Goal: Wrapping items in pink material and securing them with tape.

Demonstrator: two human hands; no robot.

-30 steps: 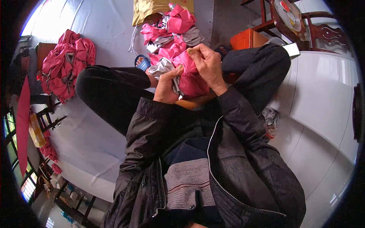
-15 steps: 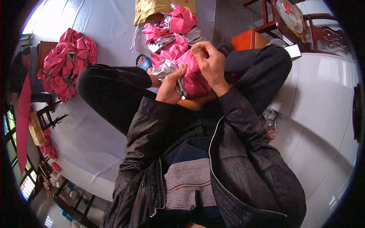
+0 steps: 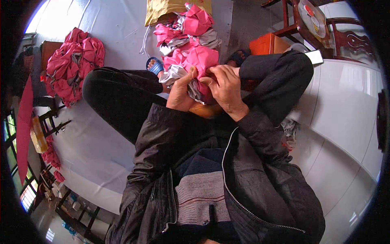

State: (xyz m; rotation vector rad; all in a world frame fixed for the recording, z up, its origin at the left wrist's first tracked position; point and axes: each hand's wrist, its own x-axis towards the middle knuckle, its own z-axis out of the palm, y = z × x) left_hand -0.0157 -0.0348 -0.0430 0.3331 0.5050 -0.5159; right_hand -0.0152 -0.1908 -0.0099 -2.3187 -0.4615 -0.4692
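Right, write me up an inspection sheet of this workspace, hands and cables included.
Surface: grey floor covering, creased in places.
Job's things: pink and silver fabric, crumpled, lying ahead of the person and between the hands.
Clutter: separate pink pile on the left; golden-tan sack at the fabric's far end.
Hands: left hand grips the fabric, thumb on top; right hand pinches it with thumb and fingers.
Cables: thin white cord near the sack; whether cable or string, cannot tell.
Surroundings: orange box and dark wooden chair at upper right; glossy white furniture on the right.
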